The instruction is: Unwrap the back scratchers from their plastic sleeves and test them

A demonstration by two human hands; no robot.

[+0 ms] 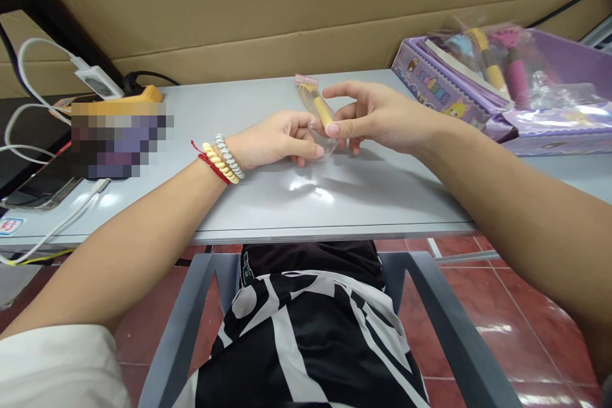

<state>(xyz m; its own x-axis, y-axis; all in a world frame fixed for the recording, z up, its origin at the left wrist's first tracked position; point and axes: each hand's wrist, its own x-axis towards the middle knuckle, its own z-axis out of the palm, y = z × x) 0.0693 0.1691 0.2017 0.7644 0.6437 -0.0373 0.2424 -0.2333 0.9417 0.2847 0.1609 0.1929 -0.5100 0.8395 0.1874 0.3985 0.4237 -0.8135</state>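
A yellow stick-like item (322, 111), perhaps a pen, lies tilted inside a clear plastic sleeve with a pink top edge, just above the desk. My left hand (287, 139), with bracelets at the wrist, pinches the lower left side of the sleeve between thumb and fingers. From the other side, my right hand (375, 116) has its thumb on the lower end of the stick. Its index finger stretches out near the stick's middle, and the other fingers curl behind. The exact grip of the right fingers is partly hidden.
A purple printed cardboard box (444, 92) at the right holds similar bagged sticks in pink, yellow and blue. At the left are white cables, a yellow power strip (143, 99) and a phone (43, 182). A cardboard wall (268, 6) stands behind the grey desk (258, 204).
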